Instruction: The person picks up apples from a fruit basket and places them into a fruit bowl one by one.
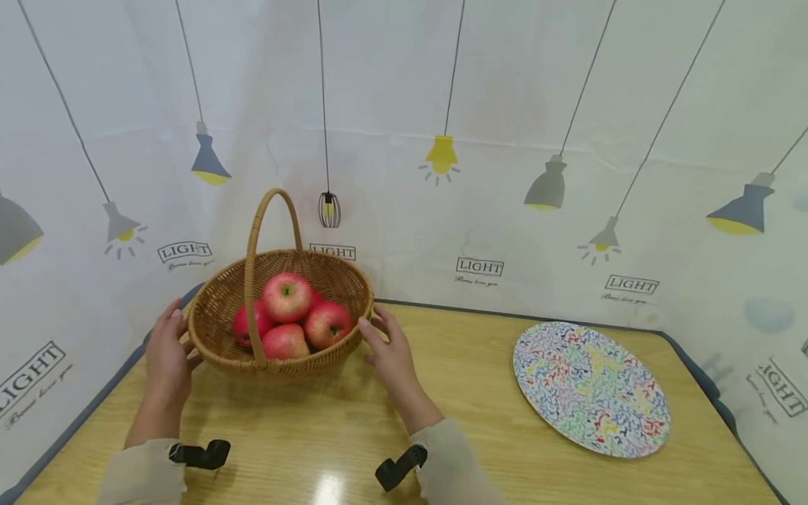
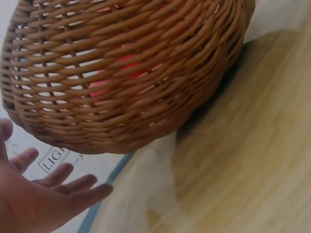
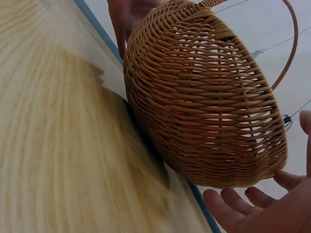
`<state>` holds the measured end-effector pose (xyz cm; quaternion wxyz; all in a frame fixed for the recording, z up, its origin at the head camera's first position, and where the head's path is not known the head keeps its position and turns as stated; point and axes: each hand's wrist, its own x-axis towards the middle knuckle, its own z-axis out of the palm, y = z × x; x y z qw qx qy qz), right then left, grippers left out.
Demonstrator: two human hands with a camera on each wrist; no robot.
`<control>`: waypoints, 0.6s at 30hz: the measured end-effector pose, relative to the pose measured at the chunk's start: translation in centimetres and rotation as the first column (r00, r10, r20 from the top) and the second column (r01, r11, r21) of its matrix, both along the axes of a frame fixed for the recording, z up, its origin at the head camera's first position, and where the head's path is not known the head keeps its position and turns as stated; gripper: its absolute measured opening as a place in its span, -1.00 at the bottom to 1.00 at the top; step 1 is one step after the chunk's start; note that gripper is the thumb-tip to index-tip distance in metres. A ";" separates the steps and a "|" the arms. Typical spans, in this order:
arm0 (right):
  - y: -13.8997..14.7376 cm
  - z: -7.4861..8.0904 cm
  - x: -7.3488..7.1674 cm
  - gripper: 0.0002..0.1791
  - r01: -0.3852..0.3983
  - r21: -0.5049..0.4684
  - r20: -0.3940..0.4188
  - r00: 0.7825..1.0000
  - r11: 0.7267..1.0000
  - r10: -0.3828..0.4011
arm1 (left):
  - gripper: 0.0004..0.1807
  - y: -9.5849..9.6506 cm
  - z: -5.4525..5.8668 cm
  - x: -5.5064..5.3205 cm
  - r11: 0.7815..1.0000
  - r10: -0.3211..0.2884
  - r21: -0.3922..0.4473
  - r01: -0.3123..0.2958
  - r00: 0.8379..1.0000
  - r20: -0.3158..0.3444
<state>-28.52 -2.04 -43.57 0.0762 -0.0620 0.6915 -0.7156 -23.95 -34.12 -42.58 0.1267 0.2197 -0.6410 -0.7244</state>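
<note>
A brown wicker basket (image 1: 336, 279) with a tall arched handle (image 1: 252, 252) stands at the back left of the table and holds several red apples (image 1: 287, 297). My left hand (image 1: 169, 358) is at the basket's left end; in the left wrist view its fingers are spread, relaxed, and a gap shows between most of them and the weave (image 2: 160, 111). On the opposite end is my right hand (image 1: 394, 358), its loosely bent fingers close to the rim. One fingertip appears to touch the wicker wall (image 3: 204, 97) in the right wrist view.
A round, flat plate-like disc (image 1: 590, 389) with a multicoloured pattern lies on the right of the wooden table (image 1: 467, 393). Behind and at both sides hangs a pale cloth (image 1: 391, 175) printed with lamps. A dark edge runs along the table's border.
</note>
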 end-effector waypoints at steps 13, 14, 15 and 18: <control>-1.1 -0.7 0.2 -0.25 -0.087 -0.154 0.105 0.989 0.984 0.104 | -0.36 -0.6 -1.7 -0.3 0.927 -0.241 0.268 0.263 0.964 -0.112; -1.1 -0.7 0.2 -0.26 -0.095 -0.186 0.121 0.985 0.978 0.119 | -0.37 -0.6 -1.9 -0.3 0.920 -0.242 0.287 0.267 0.963 -0.122; -1.0 -0.6 0.3 -0.26 -0.103 -0.215 0.136 0.982 0.971 0.135 | -0.39 -0.7 -2.1 -0.3 0.917 -0.241 0.294 0.270 0.961 -0.133; -0.9 -0.4 0.6 -0.27 -0.114 -0.289 0.175 0.970 0.950 0.170 | -0.49 -0.7 -2.4 -0.3 0.917 -0.230 0.295 0.267 0.961 -0.153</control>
